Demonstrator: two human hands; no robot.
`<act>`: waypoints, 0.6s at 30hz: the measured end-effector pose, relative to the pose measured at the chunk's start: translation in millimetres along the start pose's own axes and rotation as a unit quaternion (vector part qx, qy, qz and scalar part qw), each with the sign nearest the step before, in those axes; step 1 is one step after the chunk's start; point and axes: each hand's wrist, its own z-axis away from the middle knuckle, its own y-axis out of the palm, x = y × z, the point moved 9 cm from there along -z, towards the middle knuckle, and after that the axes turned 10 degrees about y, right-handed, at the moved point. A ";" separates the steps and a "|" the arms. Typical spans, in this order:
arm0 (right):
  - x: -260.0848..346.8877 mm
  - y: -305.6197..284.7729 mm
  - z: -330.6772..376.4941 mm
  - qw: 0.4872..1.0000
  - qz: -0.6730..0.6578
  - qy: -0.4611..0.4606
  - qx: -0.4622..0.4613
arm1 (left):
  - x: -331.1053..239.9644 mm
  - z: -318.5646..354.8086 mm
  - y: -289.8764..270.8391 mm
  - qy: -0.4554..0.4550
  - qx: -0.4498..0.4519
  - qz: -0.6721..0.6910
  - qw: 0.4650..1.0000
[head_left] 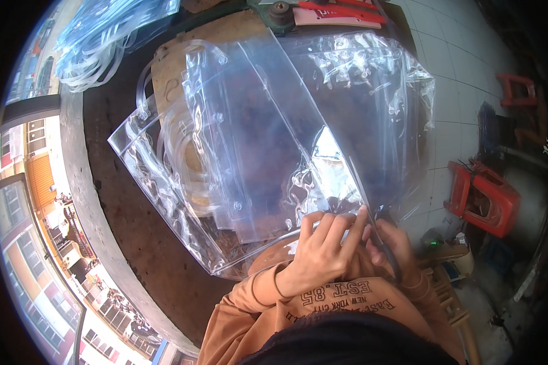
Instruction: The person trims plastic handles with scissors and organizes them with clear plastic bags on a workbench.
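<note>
A clear plastic bag with looped clear handles lies slanted on a stack of similar bags, its lower right corner at my hands. My left hand is closed on the bag's edge near that corner, its fingers bent together and the index finger stretched along the edge. Close by on the right, my right hand is curled, with its fingers partly hidden. A dark, narrow, curved piece runs along this hand; its kind cannot be made out.
Clear plastic sheets spread over the table's right side. Bluish bags with handles are heaped at the far left. At the back lies a red-handled tool beside a green metal part. Red stools stand on the tiled floor at right.
</note>
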 end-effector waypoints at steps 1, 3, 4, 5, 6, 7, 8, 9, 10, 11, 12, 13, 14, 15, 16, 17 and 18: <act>-0.5 0.0 0.0 1.000 0.003 -0.001 -0.002 | 0.3 -0.3 -0.3 -0.002 -0.001 0.000 1.000; 0.6 -0.5 0.8 0.999 0.031 -0.004 -0.016 | 0.6 -0.6 -0.9 -0.002 -0.004 -0.005 1.000; 1.6 -0.6 1.4 0.999 0.046 -0.005 -0.024 | 0.7 -0.7 -1.2 -0.002 -0.005 -0.007 1.000; 2.4 -0.4 1.5 0.998 0.050 -0.005 -0.028 | 0.8 -0.5 -0.8 -0.001 -0.004 -0.007 1.000; 3.3 -0.1 1.5 0.998 0.055 -0.005 -0.032 | 1.0 0.1 -0.3 0.000 -0.002 -0.008 1.000; 3.8 0.0 1.3 0.998 0.059 -0.004 -0.036 | 1.1 0.5 0.4 0.001 -0.001 -0.008 1.000; 4.2 0.5 1.0 0.998 0.050 -0.009 -0.036 | 0.7 1.0 0.9 0.004 -0.002 -0.007 1.000; 4.0 0.9 0.3 0.998 0.040 -0.013 -0.035 | 0.2 1.7 1.5 0.007 -0.004 -0.006 1.000; 4.0 1.5 -0.5 0.999 0.031 -0.018 -0.033 | -0.4 2.4 1.1 0.008 -0.006 -0.006 1.000; 4.7 1.8 -1.2 0.999 0.033 -0.024 -0.029 | -1.1 2.9 0.6 0.009 -0.006 -0.005 1.000; 5.6 1.6 -1.9 0.999 0.035 -0.031 -0.025 | -2.1 3.3 -0.1 0.009 -0.006 -0.005 1.000; 6.9 1.6 -2.2 0.998 0.037 -0.037 -0.023 | -2.5 3.3 -0.3 0.010 -0.007 -0.002 1.000; 6.8 1.8 -2.3 0.999 0.031 -0.034 -0.022 | -2.5 3.5 -0.2 0.011 -0.007 -0.002 1.000; 7.0 2.2 -2.2 0.999 0.024 -0.030 -0.021 | -2.3 3.8 -0.1 0.012 -0.007 -0.002 1.000; 6.6 2.4 -2.2 0.999 0.017 -0.027 -0.020 | -2.4 4.1 0.1 0.012 -0.007 -0.002 1.000; 6.7 2.1 -2.2 0.999 0.015 -0.029 -0.023 | -2.7 3.8 -0.1 0.013 -0.008 -0.002 1.000; 6.4 1.8 -2.3 0.999 0.013 -0.031 -0.026 | -2.9 3.1 -0.5 0.014 -0.009 -0.003 1.000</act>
